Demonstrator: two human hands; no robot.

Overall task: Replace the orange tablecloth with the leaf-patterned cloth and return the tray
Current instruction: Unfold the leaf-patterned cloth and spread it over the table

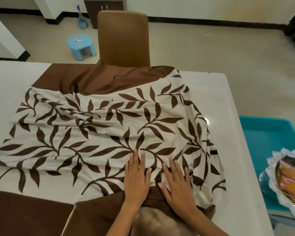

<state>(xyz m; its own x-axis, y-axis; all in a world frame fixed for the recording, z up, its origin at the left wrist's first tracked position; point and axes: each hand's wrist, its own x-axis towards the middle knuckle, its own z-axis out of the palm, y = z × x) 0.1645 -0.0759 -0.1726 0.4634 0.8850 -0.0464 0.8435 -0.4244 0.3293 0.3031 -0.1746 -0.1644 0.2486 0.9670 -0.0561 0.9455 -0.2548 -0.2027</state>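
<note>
The leaf-patterned cloth [99,132], cream with brown leaves and a plain brown border, lies rumpled across the white table [228,103]. It is still partly bunched, and its right side is folded over near the table's right part. My left hand [137,176] and my right hand [176,181] lie flat on the cloth near the front edge, side by side, fingers straight and pointing away from me. A silver tray [286,183] with an orange and dark picture sits at the far right, off the table. No orange tablecloth is in view.
A brown chair [123,38] stands at the table's far side, its back touching the cloth's border. A turquoise tub [266,133] sits right of the table under the tray. On the floor behind are a small blue stool [81,46] and a spray bottle [80,17].
</note>
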